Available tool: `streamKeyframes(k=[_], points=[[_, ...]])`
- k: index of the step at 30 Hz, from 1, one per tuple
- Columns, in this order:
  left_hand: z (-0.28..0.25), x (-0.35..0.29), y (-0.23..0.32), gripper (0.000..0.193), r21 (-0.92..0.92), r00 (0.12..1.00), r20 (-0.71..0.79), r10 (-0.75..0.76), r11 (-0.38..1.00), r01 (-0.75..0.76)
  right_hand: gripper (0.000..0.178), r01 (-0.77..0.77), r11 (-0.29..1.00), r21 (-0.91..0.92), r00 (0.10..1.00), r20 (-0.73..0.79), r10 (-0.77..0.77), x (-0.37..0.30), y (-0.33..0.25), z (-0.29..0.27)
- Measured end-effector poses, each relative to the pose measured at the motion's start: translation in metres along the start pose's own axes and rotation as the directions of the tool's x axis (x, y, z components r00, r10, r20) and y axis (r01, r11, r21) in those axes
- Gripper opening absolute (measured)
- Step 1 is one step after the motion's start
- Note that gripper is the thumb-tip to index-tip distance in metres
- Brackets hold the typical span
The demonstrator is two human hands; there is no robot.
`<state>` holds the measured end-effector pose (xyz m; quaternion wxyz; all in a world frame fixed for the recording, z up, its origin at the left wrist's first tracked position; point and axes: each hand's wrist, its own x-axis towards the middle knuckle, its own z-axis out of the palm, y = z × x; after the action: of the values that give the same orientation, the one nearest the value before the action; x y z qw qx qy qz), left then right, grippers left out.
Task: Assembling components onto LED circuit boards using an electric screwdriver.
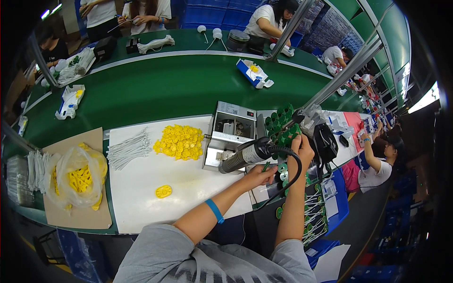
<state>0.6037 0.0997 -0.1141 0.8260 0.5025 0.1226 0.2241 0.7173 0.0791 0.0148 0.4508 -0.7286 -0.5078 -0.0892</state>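
My left hand (260, 177) is closed, with a small green piece (266, 166) poking out between its fingers. At the green pile, my right hand (303, 150) has its fingers bent together; what they hold, if anything, is hidden. Round green circuit boards (282, 123) are heaped just beyond it, and more lie under my wrists. An electric screwdriver (243, 155) with a black cable hangs tilted above my left hand. Behind it stands a metal screw feeder (234, 123). One yellow plastic part (163, 191) lies alone on the white worktop (137, 203).
Left of the feeder are a pile of yellow parts (179, 142) and white cable bundles (130, 148). A plastic bag of yellow parts (80, 177) sits on cardboard. White-and-blue housings (255, 73) lie on the green conveyor (165, 85). A black pouch (323, 144) is at right. Co-workers sit around.
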Motion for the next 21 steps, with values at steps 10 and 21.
streamKeyframes(k=[10,21], points=[[-0.001,0.002,-0.002,0.059,0.037,1.0,-0.022,0.004,0.999,-0.003,0.025,0.036,0.999,-0.014,0.999,0.003,-0.035,0.001,0.001,0.005],[0.002,-0.001,0.004,0.059,-0.065,0.997,-0.056,-0.049,0.997,0.046,0.031,-0.102,0.99,0.1,0.989,-0.102,0.112,0.007,0.047,0.003]])
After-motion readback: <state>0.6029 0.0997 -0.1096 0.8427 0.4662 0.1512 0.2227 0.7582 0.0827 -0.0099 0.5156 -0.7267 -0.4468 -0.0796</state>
